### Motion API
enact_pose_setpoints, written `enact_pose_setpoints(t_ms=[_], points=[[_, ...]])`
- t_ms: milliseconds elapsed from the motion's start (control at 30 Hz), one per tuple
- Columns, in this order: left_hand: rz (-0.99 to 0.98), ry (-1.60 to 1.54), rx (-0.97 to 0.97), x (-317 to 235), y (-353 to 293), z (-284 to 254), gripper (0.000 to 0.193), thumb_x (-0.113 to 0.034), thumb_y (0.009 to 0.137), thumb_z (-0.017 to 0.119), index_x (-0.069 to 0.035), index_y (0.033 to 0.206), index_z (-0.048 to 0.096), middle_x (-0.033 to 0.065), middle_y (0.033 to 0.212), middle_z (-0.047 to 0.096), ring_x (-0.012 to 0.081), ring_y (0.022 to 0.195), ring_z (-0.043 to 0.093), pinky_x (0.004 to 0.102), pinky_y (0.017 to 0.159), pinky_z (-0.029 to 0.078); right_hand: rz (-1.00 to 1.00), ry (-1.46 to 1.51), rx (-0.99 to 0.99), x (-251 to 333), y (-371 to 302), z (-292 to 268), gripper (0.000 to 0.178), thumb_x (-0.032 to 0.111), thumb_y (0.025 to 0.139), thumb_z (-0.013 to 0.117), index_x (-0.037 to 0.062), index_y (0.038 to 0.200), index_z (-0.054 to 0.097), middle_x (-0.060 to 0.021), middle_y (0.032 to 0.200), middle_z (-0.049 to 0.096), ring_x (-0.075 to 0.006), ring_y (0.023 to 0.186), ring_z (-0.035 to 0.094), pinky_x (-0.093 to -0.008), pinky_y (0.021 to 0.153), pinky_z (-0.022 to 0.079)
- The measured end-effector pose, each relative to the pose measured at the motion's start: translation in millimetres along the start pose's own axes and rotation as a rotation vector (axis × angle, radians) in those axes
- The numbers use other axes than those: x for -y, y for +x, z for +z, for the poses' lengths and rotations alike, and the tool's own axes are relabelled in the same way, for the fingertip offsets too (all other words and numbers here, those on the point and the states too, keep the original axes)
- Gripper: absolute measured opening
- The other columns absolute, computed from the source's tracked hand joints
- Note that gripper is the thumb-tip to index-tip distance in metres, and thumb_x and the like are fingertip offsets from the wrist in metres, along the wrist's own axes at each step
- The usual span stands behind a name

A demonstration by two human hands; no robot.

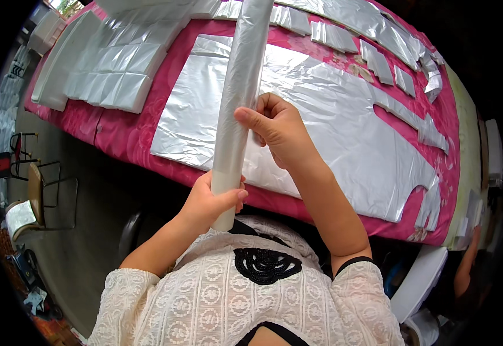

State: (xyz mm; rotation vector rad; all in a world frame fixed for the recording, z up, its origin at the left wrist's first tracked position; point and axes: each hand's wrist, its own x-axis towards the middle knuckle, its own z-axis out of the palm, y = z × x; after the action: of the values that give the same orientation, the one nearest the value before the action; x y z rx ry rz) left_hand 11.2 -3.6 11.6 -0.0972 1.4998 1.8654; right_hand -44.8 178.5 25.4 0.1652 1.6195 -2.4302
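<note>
– Where is the plastic roll (pixel 242 75) held?
– Over the near edge of the pink-covered worktop (pixel 124 132); its lower end is clasped by the fingers of the left hand (pixel 208 202).
– And by the right hand (pixel 278 130)?
– Its side is pinched between thumb and fingers, above the worktop, where silvery plastic sheets (pixel 332 115) are laid.

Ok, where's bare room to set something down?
A strip of pink cloth shows between the folded plastic stacks at left and the large plastic sheets; the pale green cloth along the right edge looks mostly bare. Crowded: mid-table, where those sheets lie beneath the plastic roll, and along the far side, with small bundles.
</note>
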Motion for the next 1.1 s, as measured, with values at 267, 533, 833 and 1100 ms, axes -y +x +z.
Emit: enact_pose_setpoints(t_ms=[267,533,833,1100], points=[[0.008,0.044,-0.008,1,1,4,0.035,-0.016,0.072,0.073,-0.002,0.097,0.053,0.0035,0.077,0.056,0.0114,0.062,0.056,0.0257,0.057,0.047,-0.114,0.009,-0.015,-5,-8,-8,0.029,0.020,0.070,0.080,0.0059,0.072,0.055,0.0007,0.063,0.053,-0.0065,0.054,0.047,-0.0198,0.049,0.038],[0.044,0.036,-0.019,2,2,4,0.035,-0.019,0.073,0.073,-0.002,0.097,0.053,0.0035,0.077,0.056,0.0114,0.062,0.056,0.0257,0.058,0.047,-0.021,-0.076,0.071,-9,-20,-13,0.024,0.018,0.072,0.077,0.0052,0.068,0.057,-0.0010,0.063,0.057,-0.0070,0.057,0.051,-0.0206,0.052,0.042],[-0.053,-0.131,0.106,2,4,1,0.039,-0.021,0.075,0.071,0.001,0.101,0.052,0.0045,0.075,0.055,0.0129,0.063,0.056,0.0273,0.058,0.048,-0.009,0.032,0.092,-40,-21,-19,0.023,0.019,0.074,0.076,0.0041,0.081,0.060,-0.0004,0.066,0.057,-0.0062,0.058,0.050,-0.0204,0.053,0.042],[-0.110,-0.285,0.625,5,16,-13,0.056,-0.040,0.076,0.068,-0.001,0.110,0.050,0.0068,0.087,0.057,0.0143,0.076,0.057,0.0274,0.063,0.050,0.034,-0.028,0.166,-23,-40,-8,0.045,0.025,0.073,0.077,-0.0030,0.103,0.059,-0.0005,0.069,0.058,-0.0055,0.060,0.051,-0.0209,0.054,0.041]])
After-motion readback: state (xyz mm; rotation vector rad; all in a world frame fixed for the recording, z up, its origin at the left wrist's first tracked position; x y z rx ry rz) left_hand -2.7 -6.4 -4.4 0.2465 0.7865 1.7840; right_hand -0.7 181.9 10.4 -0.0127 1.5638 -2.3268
